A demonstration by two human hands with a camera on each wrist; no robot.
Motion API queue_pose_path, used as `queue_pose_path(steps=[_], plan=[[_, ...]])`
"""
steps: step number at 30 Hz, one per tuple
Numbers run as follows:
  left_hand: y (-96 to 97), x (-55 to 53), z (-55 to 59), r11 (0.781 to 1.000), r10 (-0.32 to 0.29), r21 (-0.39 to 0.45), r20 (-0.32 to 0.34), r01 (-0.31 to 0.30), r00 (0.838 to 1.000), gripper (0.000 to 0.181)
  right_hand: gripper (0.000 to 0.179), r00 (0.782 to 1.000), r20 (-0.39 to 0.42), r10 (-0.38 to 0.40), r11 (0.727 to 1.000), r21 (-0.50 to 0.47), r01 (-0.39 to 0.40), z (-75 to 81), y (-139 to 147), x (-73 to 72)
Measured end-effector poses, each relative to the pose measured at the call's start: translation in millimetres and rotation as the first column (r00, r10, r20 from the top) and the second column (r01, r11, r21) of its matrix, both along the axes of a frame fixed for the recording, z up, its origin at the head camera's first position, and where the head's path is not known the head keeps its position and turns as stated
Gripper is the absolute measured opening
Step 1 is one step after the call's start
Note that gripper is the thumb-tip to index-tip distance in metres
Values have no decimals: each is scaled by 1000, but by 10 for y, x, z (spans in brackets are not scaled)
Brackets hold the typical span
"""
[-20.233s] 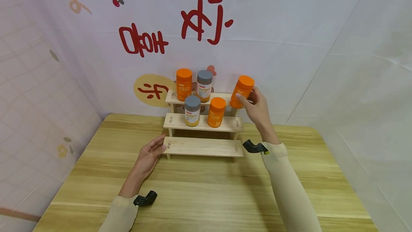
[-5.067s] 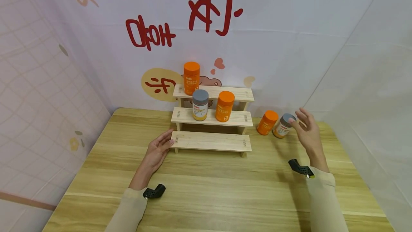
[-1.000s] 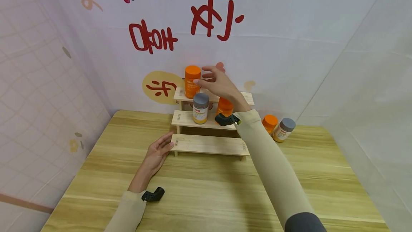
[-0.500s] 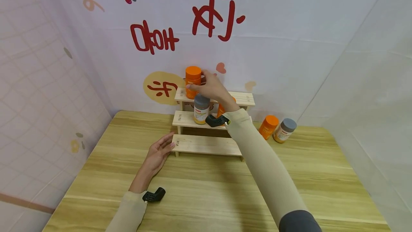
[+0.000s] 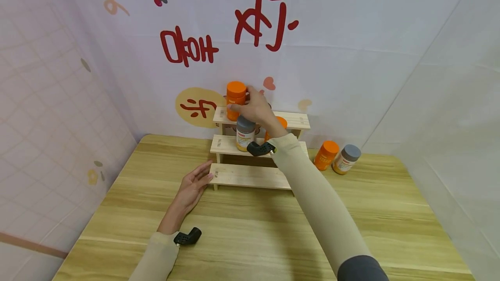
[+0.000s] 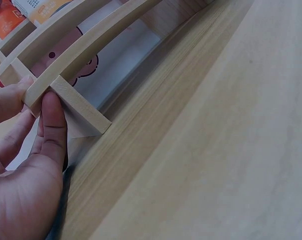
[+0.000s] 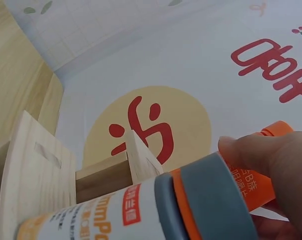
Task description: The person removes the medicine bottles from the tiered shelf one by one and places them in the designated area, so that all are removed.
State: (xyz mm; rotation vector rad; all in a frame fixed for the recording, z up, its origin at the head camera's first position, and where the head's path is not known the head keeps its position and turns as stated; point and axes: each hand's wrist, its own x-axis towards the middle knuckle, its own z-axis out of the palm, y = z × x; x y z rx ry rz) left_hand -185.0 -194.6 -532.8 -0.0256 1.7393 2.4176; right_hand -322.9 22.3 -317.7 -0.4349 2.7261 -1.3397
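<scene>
My right hand [image 5: 255, 106] grips an orange bottle [image 5: 236, 94] with an orange lid, upright at the left end of the top tier of a wooden three-step shelf [image 5: 250, 177]. In the right wrist view the thumb lies across that orange bottle [image 7: 253, 187]. Just below, on the middle tier, stands a grey-lidded bottle [image 5: 245, 131] with a white label. Another orange bottle [image 5: 281, 123] beside it is mostly hidden by my right wrist. My left hand [image 5: 193, 187] pinches the left end of the lowest tier; the left wrist view shows thumb above and fingers below the board [image 6: 66, 55].
On the table [image 5: 234, 237], right of the shelf, stand an orange bottle [image 5: 326, 155] and a grey-lidded bottle [image 5: 347, 159], side by side. A white printed wall sheet [image 5: 332, 64] rises close behind the shelf.
Earlier, an orange bottle and a grey-lidded bottle went from the top tier to the table at right. Since then my right hand has moved left and closed round the remaining top-tier orange bottle.
</scene>
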Motion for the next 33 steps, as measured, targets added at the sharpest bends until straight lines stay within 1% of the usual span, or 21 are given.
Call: queue_pose_path(steps=[7, 14, 18, 23, 33], plan=[[10, -2, 6, 1000, 3, -2, 1, -3, 1000, 65, 73, 999, -38, 11, 999, -49, -13, 8, 22, 23], [14, 0, 10, 1000, 10, -9, 2, -10, 1000, 64, 72, 998, -69, -6, 993, -119, -3, 40, 33, 53], [17, 5, 12, 1000, 11, -16, 1, -11, 1000, 63, 72, 995, -102, -10, 987, -163, -7, 68, 46, 74], [24, 8, 1, 1000, 13, -8, 6, -13, 1000, 64, 71, 990, -143, -12, 983, -183, -15, 105, 82, 109], [9, -2, -8, 1000, 12, -14, -4, -12, 1000, 60, 67, 978, -208, 4, 977, -207, -48, 233, 177, 250]])
